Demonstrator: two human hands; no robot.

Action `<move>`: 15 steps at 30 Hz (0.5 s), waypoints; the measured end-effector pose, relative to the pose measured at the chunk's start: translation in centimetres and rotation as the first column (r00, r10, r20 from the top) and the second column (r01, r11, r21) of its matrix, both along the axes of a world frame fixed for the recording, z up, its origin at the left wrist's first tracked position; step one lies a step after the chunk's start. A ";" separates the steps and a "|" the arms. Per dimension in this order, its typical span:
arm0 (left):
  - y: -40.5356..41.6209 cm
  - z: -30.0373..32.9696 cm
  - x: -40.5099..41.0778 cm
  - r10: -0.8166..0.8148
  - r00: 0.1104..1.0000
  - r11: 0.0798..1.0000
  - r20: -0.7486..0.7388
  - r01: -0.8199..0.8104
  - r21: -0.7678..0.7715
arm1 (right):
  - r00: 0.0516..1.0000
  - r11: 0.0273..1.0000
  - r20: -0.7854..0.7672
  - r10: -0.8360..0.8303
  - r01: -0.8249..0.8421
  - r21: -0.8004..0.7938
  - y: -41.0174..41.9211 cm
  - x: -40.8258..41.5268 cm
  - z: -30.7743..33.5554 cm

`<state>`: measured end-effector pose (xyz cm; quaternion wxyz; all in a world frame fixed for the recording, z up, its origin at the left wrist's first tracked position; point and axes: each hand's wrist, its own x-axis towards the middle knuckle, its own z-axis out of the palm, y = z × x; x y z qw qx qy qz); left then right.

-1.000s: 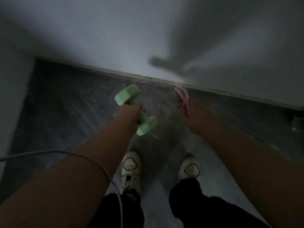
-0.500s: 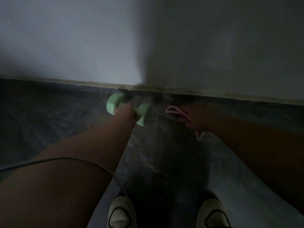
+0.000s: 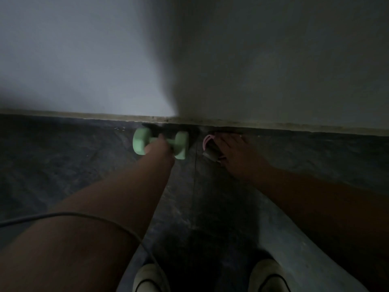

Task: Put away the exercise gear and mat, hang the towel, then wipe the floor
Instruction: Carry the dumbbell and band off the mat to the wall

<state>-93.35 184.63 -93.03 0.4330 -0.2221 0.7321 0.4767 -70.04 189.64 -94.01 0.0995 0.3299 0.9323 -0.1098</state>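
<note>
Dim light, view down toward the base of a wall. Wall [image 3: 252, 60] fills the upper half, pale at left, shadowed at right; a light skirting strip [image 3: 84, 115] runs along its foot. Dark mottled floor [image 3: 52, 165] below. No containers in view.

Both forearms reach forward to the wall's foot. A thin cable [image 3: 84, 216] crosses the left forearm. Toes of two pale shoes [image 3: 151, 279] show at the bottom edge.

Left hand [image 3: 156, 145] is wrapped around the handle of a green dumbbell [image 3: 182, 147], which lies level, low at the floor just before the skirting; whether it touches the floor cannot be told. Right hand [image 3: 233, 152] sits just beside it, fingers spread toward the wall, over a pink looped thing with a grey end [image 3: 208, 142]; grip unclear, blurred. Dumbbell and pink item lie near one another, apart.
</note>
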 end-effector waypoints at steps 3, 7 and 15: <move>0.7 -0.1 -0.1 -0.024 0.999 0.997 -0.031 0.026 0.078 | 0.998 0.999 0.058 -0.016 0.017 -0.027 -0.6 -0.4 0.0; 0.5 -0.4 -0.2 0.003 1.000 0.998 -0.026 -0.001 0.067 | 0.993 0.999 0.115 0.003 0.002 -0.042 -0.7 -0.6 -0.5; -0.5 -1.6 -0.5 -0.263 0.963 0.965 -0.052 0.262 -0.019 | 0.988 0.996 0.153 -0.005 0.019 -0.089 -0.4 -1.3 -0.4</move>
